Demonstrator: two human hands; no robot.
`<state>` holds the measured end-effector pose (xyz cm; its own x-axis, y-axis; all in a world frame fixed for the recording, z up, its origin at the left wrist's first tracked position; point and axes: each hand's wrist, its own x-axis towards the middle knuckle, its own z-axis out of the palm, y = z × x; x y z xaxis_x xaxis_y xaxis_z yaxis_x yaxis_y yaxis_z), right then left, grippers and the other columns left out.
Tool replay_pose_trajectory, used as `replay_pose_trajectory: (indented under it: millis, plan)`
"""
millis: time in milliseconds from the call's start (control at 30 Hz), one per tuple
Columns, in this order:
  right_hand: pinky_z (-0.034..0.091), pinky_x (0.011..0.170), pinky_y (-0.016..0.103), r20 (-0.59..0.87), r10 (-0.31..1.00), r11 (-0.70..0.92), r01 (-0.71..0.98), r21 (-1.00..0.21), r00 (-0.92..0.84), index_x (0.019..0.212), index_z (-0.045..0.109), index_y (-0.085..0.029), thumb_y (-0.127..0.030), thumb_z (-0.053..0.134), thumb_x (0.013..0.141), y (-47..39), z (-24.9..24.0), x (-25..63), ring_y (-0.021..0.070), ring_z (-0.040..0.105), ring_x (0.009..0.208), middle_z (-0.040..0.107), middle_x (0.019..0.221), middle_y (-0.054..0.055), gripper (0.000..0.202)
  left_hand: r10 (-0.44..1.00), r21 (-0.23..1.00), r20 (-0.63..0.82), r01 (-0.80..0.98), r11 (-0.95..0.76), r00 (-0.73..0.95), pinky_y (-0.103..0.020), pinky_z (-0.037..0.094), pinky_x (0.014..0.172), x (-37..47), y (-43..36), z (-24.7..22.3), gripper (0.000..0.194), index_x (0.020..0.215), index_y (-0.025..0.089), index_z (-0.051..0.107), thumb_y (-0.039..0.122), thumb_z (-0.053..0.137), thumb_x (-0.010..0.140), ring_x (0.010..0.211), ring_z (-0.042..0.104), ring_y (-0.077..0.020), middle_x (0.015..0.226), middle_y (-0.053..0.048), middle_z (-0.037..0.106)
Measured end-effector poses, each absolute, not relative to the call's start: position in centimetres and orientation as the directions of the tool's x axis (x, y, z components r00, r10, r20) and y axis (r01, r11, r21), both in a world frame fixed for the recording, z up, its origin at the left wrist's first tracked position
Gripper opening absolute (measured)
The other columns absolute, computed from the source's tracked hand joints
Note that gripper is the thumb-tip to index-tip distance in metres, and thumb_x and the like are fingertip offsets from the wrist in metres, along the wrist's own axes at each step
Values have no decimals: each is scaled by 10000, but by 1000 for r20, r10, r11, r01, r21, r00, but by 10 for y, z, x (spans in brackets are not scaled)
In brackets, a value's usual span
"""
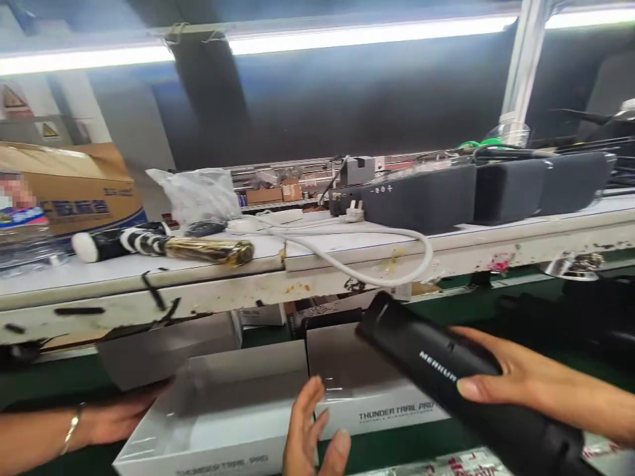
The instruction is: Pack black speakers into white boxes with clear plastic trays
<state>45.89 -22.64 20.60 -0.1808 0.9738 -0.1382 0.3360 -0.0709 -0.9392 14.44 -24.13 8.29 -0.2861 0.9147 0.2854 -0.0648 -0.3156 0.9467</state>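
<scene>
Head view: the right hand [516, 380] has its grip wrapped round a black speaker [446, 370], long axis slanting up-left over the open white box [218, 416]. Left hand [119, 416] lies flat on the box's far-left side; another hand [312, 436] hovers open between.

The single head-worn camera looks forward more than down, so a white workbench [317, 264] runs level across the middle of the frame and the strip lights [367, 33] above it line the top edge. It sits close over the nearer, lower work area, where an open white box [218, 423] and the black device [466, 390] fill the bottom and are cut by the edge. Both forearms enter from the lower corners, and there is no second view to overlap with.
</scene>
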Motion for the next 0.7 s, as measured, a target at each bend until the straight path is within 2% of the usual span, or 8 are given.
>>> replay_pose_trajectory:
  millis: [100, 167, 233, 333, 433, 567, 633, 700]
  plan:
    - [555, 933, 375, -169, 825, -56, 219, -974, -539, 1585, 369, -244, -540, 847, 708, -236, 219, 386, 335, 647, 1165, 656, 1312, 110, 1042, 980, 837, 64, -524, -156, -189, -426, 557, 1005, 142, -246, 115, 1136, 1435, 300, 443, 736, 884, 484, 1339, 554, -368, 1426, -151, 587]
    - [549, 950, 368, -139, 751, 18, 231, -973, -646, 1574, 395, -231, -529, 801, 765, -233, 222, 341, 312, 644, 1167, 654, 1314, 95, 952, 972, 798, -41, -593, -108, -233, -426, 578, 967, 128, -246, 133, 1058, 1422, 308, 443, 636, 912, 532, 1222, 638, -341, 1321, -123, 652]
    - [521, 1006, 403, -52, 772, 248, 376, -893, -634, 1563, 420, -221, -524, 763, 797, -226, 221, 298, 317, 612, 1205, 621, 1360, 110, 892, 926, 808, -113, -575, -126, -361, -401, 601, 902, 108, -243, 145, 877, 1379, 334, 482, 555, 884, 632, 1163, 666, -301, 1267, -85, 676]
    - [391, 1127, 545, 144, 812, 562, 691, -455, -566, 1600, 356, -216, -448, 861, 679, -215, 216, 234, 406, 498, 1321, 501, 1490, 178, 1076, 821, 797, -166, -565, -215, -546, -369, 614, 842, 71, -234, 152, 710, 1304, 350, 546, 480, 865, 683, 1178, 653, -272, 1282, -56, 675]
    - [430, 1075, 549, 218, 777, 622, 773, -126, -590, 1638, 247, -212, -340, 873, 663, -202, 215, 174, 428, 516, 1299, 376, 1569, 240, 1165, 770, 805, -179, -541, -243, -612, -399, 620, 854, 23, -227, 153, 681, 1349, 356, 523, 493, 810, 747, 1209, 645, -278, 1336, -68, 657]
    - [489, 999, 507, 206, 702, 699, 714, -19, -682, 1586, 354, -168, -328, 845, 683, -177, 225, 116, 400, 569, 1204, 521, 1430, 224, 1041, 636, 998, -62, -49, 38, -769, -524, 552, 1021, -78, -226, 150, 697, 1432, 203, 485, 674, 320, 946, 1391, 510, -358, 1497, -173, 526]
    - [472, 1011, 543, 163, 681, 711, 698, 82, -714, 1500, 470, -125, -229, 836, 652, -165, 227, 94, 410, 573, 1174, 581, 1329, 227, 930, 621, 953, 62, 231, 196, -781, -586, 317, 1222, -132, -222, 146, 743, 1466, 165, 457, 653, 410, 908, 1521, 295, -404, 1618, -188, 362]
    - [475, 1011, 533, 60, 656, 743, 658, 124, -752, 1409, 545, -89, -177, 841, 614, -156, 221, 74, 406, 589, 1154, 604, 1289, 237, 853, 747, 794, 44, 477, 377, -663, -631, 175, 1254, -174, -211, 141, 875, 1496, 92, 421, 667, 473, 838, 1532, 226, -461, 1628, -247, 311]
